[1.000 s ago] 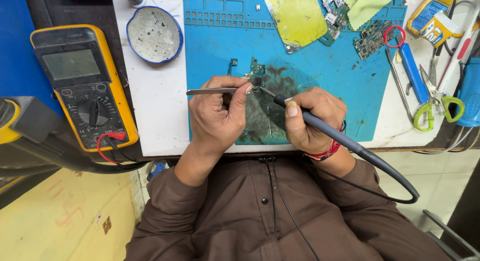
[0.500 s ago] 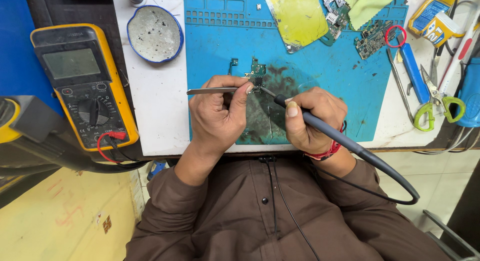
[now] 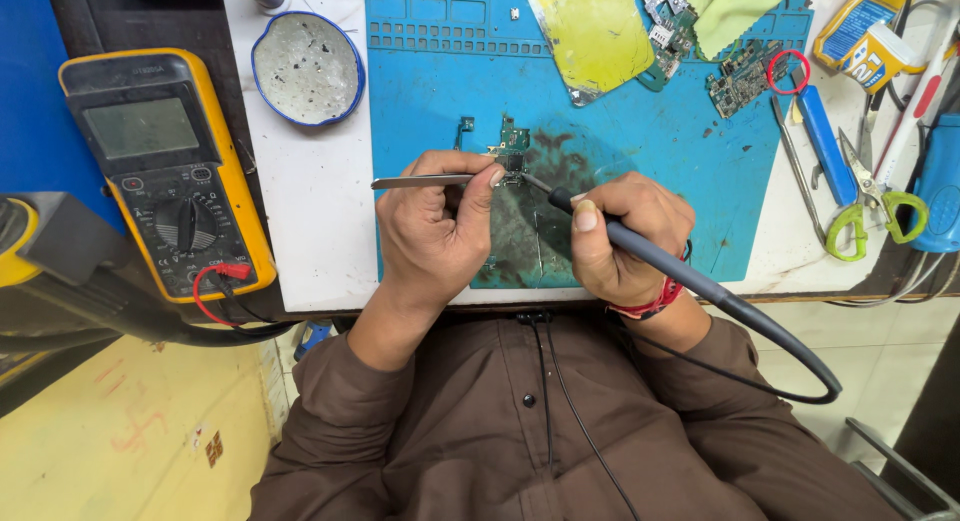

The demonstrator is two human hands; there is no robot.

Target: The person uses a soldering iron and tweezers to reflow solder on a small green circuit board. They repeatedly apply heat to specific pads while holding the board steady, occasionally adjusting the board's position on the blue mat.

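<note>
Our left hand (image 3: 435, 231) pinches tweezers (image 3: 420, 181), our right hand (image 3: 625, 236) grips the soldering iron (image 3: 690, 281); both meet the small, light, fragile circuit board (image 3: 512, 146) on the blue mat (image 3: 640, 161), best steadied by its edges

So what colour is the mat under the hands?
Blue, stained dark in the middle; the mat shows in the head view.

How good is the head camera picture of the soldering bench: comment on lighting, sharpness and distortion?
Head view: light is even and soft, with only faint shadows under the left hand and right hand; the soldering iron, tweezers and small circuit board are sharp, without motion blur; the multimeter leans outward, which suggests wide-angle distortion; its screen shows no glare.
</note>
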